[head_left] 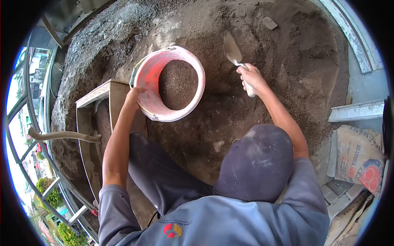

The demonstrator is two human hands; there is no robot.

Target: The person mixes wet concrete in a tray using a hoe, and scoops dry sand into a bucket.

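My left hand (136,97) grips the rim of a pinkish-white bucket (148,84) on its left side, near its thin wire handle. The bucket tilts so that its mouth faces me, and dark sandy soil (179,84) shows inside it. In my right hand (253,78) is a pointing trowel (232,48), the fingers wrapped around its pale handle. The metal blade points up and away from me, over the heap of loose brown soil (283,82). Trowel and bucket are apart, the trowel to the right.
A wooden box (117,96) stands by my left forearm, with a curved wooden handle (61,134) sticking out across it. A cement bag (356,158) lies at the right beside pale beams (357,111). Metal railings (30,110) run along the left, and a stone (269,23) rests on the soil.
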